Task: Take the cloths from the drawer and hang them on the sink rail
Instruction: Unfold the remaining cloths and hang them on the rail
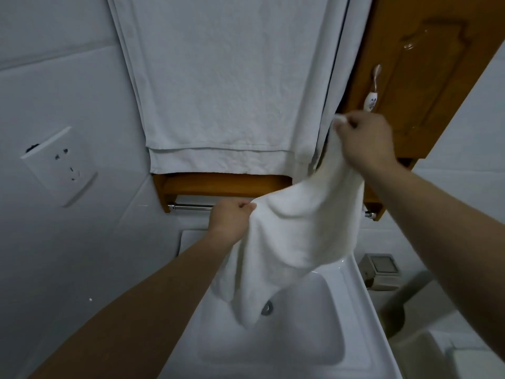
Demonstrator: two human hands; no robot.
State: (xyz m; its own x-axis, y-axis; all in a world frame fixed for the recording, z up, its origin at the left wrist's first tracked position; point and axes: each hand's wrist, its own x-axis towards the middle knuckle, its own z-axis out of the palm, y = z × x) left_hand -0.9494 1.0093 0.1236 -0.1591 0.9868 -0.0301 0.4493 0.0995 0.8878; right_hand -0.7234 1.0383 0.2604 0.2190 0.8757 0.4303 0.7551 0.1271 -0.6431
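Observation:
A white cloth (297,233) is stretched between both hands above the sink (273,348). My left hand (229,217) pinches its left edge just in front of the chrome rail (191,207). My right hand (366,138) grips the opposite corner, held higher up by the wooden cabinet door. The cloth's lower part droops into the basin and covers the right portion of the rail. Only the rail's left stretch and its right end cap (370,214) show.
A large white towel (224,86) hangs above the rail from higher up. A wooden cabinet (426,77) with a ceramic handle (371,99) is at the right. A wall socket (60,165) sits at the left. A grey box (381,269) is right of the sink.

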